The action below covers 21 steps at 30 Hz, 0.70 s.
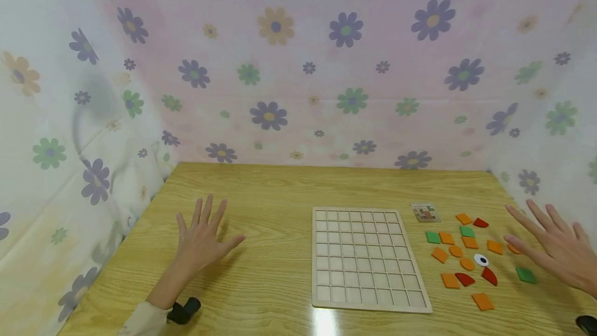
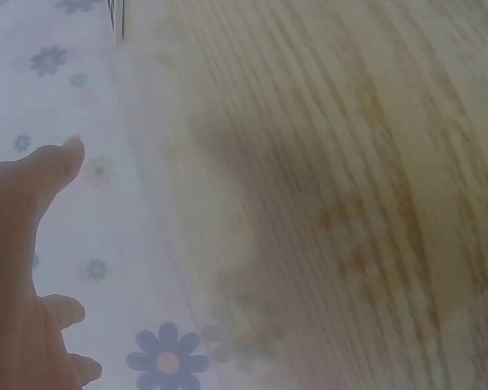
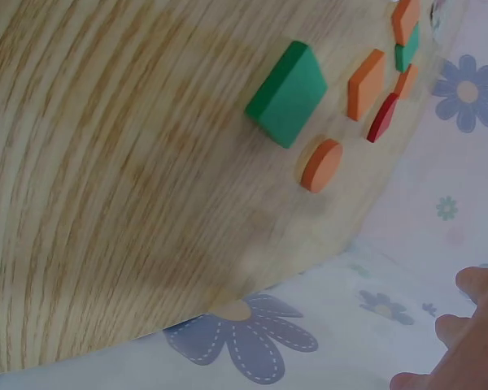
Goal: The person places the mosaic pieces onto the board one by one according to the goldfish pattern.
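Note:
My left hand (image 1: 200, 242) is held above the left part of the table, fingers straight and spread, with nothing in it. On the right, my right hand (image 1: 557, 245) hovers over the table with its fingers spread, also holding nothing. It partly covers an orange round piece (image 1: 514, 248), and a green square piece (image 1: 526, 275) lies just below its fingers. In the right wrist view the same green square (image 3: 291, 96) and orange disc (image 3: 322, 166) lie flat on the wood. Between the hands lies a wooden grid board (image 1: 361, 258) with bare compartments.
Scattered right of the board are several orange pieces (image 1: 450, 280), red quarter-circle pieces (image 1: 489, 276), green squares (image 1: 432, 237) and a white disc with a black dot (image 1: 481, 260). A small picture card (image 1: 425, 212) lies behind them. Flowered cloth (image 1: 308, 66) surrounds the table (image 1: 261, 185).

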Each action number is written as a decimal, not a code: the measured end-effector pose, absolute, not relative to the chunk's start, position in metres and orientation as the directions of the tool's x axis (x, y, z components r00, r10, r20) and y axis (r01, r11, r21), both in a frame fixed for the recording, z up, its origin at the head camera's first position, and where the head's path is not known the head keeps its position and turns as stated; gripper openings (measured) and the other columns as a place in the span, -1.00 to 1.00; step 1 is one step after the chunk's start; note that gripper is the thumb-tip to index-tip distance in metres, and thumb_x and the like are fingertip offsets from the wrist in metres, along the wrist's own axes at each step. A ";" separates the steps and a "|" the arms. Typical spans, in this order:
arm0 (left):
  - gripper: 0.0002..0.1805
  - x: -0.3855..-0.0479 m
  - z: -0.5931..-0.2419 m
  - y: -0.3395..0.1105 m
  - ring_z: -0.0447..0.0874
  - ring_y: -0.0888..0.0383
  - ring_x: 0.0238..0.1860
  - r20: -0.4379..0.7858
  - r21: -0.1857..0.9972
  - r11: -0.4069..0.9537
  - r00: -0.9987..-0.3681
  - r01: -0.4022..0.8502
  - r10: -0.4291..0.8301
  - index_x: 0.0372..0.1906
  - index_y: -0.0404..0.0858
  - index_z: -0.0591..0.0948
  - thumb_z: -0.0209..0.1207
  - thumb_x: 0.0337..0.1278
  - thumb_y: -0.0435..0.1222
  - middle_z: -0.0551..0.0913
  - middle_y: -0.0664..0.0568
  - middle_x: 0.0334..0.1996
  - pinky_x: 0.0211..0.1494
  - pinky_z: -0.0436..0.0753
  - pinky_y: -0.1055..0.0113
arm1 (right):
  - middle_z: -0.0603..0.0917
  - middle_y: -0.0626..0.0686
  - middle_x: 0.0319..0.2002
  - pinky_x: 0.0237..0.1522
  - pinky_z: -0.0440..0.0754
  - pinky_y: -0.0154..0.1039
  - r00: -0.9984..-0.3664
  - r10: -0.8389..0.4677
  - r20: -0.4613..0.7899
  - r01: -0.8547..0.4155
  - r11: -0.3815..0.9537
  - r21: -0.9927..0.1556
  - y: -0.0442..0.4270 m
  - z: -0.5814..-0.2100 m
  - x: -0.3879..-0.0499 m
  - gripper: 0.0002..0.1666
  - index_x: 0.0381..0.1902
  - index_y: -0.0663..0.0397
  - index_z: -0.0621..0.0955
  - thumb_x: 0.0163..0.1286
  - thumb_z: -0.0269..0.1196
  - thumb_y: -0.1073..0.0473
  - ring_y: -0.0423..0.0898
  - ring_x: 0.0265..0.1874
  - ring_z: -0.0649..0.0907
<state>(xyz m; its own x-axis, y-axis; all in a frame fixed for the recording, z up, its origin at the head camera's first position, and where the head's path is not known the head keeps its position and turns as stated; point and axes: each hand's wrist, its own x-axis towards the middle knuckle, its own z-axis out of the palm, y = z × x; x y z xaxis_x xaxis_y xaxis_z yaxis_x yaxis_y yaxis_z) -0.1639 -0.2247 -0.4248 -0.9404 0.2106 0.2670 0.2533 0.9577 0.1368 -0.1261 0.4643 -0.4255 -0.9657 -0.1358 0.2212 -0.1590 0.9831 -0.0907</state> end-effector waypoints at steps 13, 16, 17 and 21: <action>0.09 -0.165 -0.415 -0.221 -0.26 -0.23 0.46 0.225 0.156 0.954 -0.950 0.256 0.218 0.51 -0.10 0.02 0.08 -0.04 0.38 -0.13 -0.21 0.48 0.20 -0.27 -0.50 | -0.40 0.30 0.44 0.05 -0.50 0.55 -0.970 -0.112 0.216 -0.131 0.989 -0.073 0.469 -0.421 -0.126 0.11 0.51 -0.18 -0.26 0.30 0.18 -0.21 0.41 0.32 -0.42; 0.08 -0.164 -0.411 -0.214 -0.26 -0.21 0.46 0.213 0.171 0.947 -0.948 0.272 0.234 0.51 -0.09 0.03 0.07 -0.03 0.38 -0.15 -0.17 0.49 0.22 -0.27 -0.48 | -0.38 0.32 0.44 0.03 -0.37 0.60 -0.965 -0.123 0.231 -0.146 0.986 -0.086 0.466 -0.418 -0.123 0.11 0.52 -0.16 -0.24 0.30 0.19 -0.19 0.43 0.32 -0.39; 0.07 -0.164 -0.410 -0.211 -0.25 -0.21 0.46 0.213 0.180 0.942 -0.946 0.282 0.243 0.51 -0.08 0.03 0.07 -0.02 0.38 -0.15 -0.16 0.49 0.22 -0.26 -0.48 | -0.37 0.33 0.44 0.04 -0.34 0.60 -0.962 -0.133 0.240 -0.160 0.982 -0.096 0.465 -0.416 -0.123 0.10 0.52 -0.14 -0.22 0.30 0.20 -0.17 0.44 0.33 -0.37; 0.05 -0.164 -0.407 -0.197 -0.26 -0.17 0.47 0.225 0.224 0.915 -0.931 0.336 0.287 0.51 -0.06 0.05 0.10 -0.02 0.35 -0.13 -0.13 0.50 0.27 -0.23 -0.43 | -0.32 0.33 0.45 -0.07 -0.11 0.63 -0.953 -0.173 0.249 -0.219 0.961 -0.170 0.462 -0.412 -0.120 0.06 0.52 -0.07 -0.14 0.31 0.23 -0.06 0.48 0.33 -0.30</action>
<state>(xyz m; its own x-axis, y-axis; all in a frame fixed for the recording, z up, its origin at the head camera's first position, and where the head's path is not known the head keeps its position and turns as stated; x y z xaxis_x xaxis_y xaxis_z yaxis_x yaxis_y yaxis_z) -0.1638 -0.1972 -0.4070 -0.9313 0.2865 0.2251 0.3357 0.9149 0.2241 -0.1204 0.4619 -0.4124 -0.9528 -0.1733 0.2493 -0.2192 0.9608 -0.1699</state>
